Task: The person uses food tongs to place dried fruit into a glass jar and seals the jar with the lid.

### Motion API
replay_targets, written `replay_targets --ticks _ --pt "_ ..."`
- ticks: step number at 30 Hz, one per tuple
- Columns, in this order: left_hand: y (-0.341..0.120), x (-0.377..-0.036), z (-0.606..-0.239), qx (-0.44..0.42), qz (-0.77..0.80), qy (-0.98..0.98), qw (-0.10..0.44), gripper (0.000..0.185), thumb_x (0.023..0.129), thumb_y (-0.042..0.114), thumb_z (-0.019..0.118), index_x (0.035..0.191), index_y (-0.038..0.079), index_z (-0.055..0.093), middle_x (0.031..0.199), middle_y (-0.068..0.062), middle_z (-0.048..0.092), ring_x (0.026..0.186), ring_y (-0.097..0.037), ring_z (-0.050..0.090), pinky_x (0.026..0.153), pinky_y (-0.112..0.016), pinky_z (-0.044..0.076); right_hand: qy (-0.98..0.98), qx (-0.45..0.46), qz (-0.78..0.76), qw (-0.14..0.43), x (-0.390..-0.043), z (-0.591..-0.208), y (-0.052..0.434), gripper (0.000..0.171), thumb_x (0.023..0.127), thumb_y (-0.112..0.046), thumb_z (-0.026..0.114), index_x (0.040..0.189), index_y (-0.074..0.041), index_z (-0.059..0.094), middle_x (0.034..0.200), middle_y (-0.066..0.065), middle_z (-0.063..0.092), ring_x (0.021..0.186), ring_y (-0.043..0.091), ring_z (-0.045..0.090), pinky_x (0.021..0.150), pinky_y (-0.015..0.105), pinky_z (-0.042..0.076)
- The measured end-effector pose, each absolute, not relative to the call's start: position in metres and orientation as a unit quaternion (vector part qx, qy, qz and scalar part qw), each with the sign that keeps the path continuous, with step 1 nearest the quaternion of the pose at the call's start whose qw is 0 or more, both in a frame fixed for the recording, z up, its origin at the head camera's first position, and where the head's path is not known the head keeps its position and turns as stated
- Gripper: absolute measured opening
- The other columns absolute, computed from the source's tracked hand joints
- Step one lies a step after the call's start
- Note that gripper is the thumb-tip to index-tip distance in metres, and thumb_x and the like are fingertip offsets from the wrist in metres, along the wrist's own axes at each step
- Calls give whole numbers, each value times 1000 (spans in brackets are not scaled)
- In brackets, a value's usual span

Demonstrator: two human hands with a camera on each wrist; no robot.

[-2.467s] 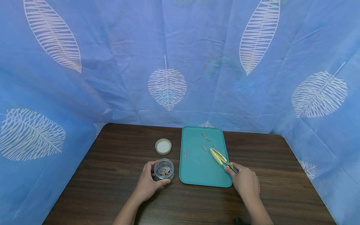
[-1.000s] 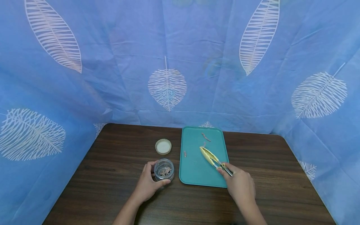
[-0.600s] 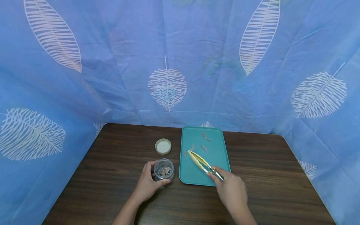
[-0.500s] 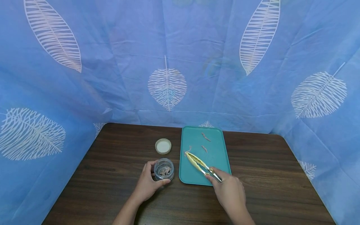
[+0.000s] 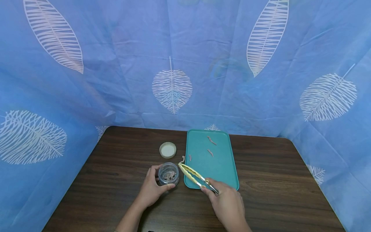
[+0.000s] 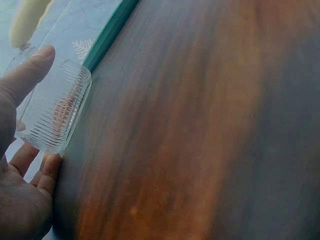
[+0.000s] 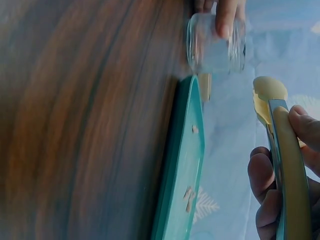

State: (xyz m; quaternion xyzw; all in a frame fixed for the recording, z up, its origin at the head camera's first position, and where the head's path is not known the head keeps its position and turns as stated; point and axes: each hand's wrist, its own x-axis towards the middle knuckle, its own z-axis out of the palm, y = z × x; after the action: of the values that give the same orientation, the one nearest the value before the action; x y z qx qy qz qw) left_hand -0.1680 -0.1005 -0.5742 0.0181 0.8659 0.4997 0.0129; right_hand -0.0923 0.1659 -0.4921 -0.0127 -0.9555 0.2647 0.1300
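My left hand (image 5: 152, 190) holds a clear glass jar (image 5: 164, 169) upright on the table, thumb on the near side and fingers behind. Several thin pinkish strips lie inside the jar. With my right hand (image 5: 227, 201) I grip steel tongs (image 5: 189, 174) with pale yellow tips, seen from behind in the right wrist view. A thin curled strip (image 5: 183, 158) sticks out from the tong tips, beside the jar's right rim and over the tray's left edge. On the teal tray (image 5: 207, 177) lie an upper strip (image 5: 212, 140), a middle strip (image 5: 210, 152) and a short strip (image 5: 190, 157).
A round lid (image 5: 167, 150) with a white inside lies behind the jar on the dark wooden table (image 5: 124, 154). A blue cloth (image 5: 200, 96) with white leaf prints hangs behind and at both sides of the table.
My right hand has carried the tongs and a pinched strip leftward across the tray to near the jar. The left hand and jar stay in place.
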Motion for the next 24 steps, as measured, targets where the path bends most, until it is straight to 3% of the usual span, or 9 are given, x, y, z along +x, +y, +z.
replay_targets --ticks 15,24 --pt "-101 -166 -574 24 498 867 11 91 77 35 101 149 11 50 143 -11 57 127 -25 61 106 -39 56 -962 5 262 83 -81 -490 150 38 85 -40 92 121 -32 83 110 -5 85 93 19 81 65 40 61" --pt "-101 -168 -577 22 505 863 7 89 77 28 101 149 9 51 140 -11 58 126 -25 61 104 -34 56 -965 39 238 100 -75 -493 144 37 85 -40 91 120 -34 83 104 -10 84 86 12 79 59 30 54"
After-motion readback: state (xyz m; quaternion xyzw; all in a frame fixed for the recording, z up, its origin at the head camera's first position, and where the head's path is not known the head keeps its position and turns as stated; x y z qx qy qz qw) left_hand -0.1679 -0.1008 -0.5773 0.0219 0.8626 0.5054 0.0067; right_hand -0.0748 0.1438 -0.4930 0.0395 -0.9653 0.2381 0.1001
